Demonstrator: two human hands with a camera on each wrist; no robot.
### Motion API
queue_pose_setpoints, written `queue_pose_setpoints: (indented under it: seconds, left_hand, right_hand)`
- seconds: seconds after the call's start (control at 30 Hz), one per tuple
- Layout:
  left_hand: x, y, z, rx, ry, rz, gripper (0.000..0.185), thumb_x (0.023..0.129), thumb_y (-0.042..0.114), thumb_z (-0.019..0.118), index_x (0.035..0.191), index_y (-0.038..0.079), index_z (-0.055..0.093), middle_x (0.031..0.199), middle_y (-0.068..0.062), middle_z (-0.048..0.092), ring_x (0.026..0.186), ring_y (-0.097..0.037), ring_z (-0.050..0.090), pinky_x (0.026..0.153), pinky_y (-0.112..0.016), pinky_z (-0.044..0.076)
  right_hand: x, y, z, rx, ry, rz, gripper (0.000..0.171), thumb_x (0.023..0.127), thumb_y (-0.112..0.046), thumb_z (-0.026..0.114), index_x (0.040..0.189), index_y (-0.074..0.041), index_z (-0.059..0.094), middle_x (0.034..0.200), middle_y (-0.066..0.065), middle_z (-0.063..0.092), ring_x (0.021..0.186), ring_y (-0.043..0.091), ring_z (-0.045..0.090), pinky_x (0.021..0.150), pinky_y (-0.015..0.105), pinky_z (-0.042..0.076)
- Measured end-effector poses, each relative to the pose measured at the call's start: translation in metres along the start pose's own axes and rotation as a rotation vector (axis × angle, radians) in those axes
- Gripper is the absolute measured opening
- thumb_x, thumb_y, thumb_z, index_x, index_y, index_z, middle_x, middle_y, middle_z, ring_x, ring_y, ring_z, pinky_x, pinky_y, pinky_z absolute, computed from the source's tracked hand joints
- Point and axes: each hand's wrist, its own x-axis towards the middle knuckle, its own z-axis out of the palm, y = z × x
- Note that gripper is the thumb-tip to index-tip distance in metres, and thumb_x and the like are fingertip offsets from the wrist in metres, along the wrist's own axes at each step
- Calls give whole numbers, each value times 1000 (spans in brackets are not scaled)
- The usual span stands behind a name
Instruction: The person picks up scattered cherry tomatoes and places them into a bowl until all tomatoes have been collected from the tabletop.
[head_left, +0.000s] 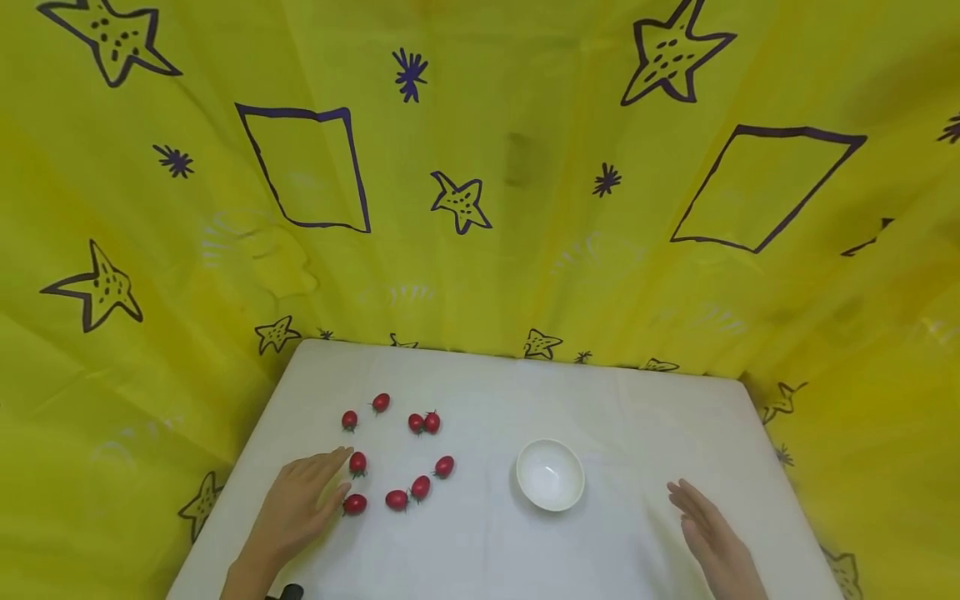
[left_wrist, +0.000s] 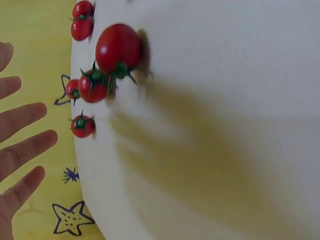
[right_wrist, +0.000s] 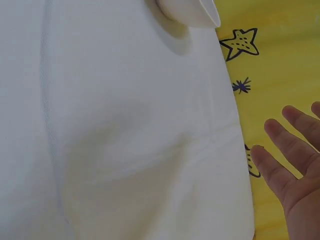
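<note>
Several red cherry tomatoes with green stems lie loose on the left half of the table. My left hand (head_left: pixel 297 502) is beside two of them, an upright cherry tomato (head_left: pixel 357 463) and a lower one (head_left: pixel 355 504); its fingers are extended and hold nothing. In the left wrist view a large, near cherry tomato (left_wrist: pixel 118 49) sits apart from the spread fingers (left_wrist: pixel 27 150). A white bowl (head_left: pixel 550 475) stands right of the tomatoes, with nothing in it. To the right of the bowl my right hand (head_left: pixel 711 533) is held above the table, its fingers straight and holding nothing.
The white-covered table (head_left: pixel 487 550) ends at a yellow curtain (head_left: pixel 510 275) with drawn stars, which surrounds it at the back and sides. More cherry tomatoes (head_left: pixel 421 487) lie between the left hand and the bowl. A dark strap piece (head_left: pixel 292 592) shows by the left wrist.
</note>
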Motion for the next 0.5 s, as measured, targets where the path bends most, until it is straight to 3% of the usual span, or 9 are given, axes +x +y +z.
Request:
queue_pose_setpoints:
  seconds: [0.1,0.37,0.5]
  left_hand:
    - [4,9,5,-27,9,9,49,91,26,78,137,14,68,131,-4,74,119,-30,67,105,-53,49]
    - [7,27,16,-29,80,56,45,86,24,83,128,14,73,116,-1,78,109,-25,68,100,-47,50]
    - [7,33,23,-53,110,74,43,84,24,83,126,15,75,112,1,79,106,-24,68,101,-43,46]
  right_hand:
    - [0,-2,10,70,14,-9,51,113,-26,45,158,-4,36,137,-40,43,117,-32,42,90,-2,42]
    - [2,-4,37,249,54,-223,42,109,1,45,151,8,42,139,-33,55,119,-16,59,92,5,50]
    - [5,-3,50,318,46,-275,42,108,6,41,149,11,41,140,-29,57,119,-11,63,93,10,54]
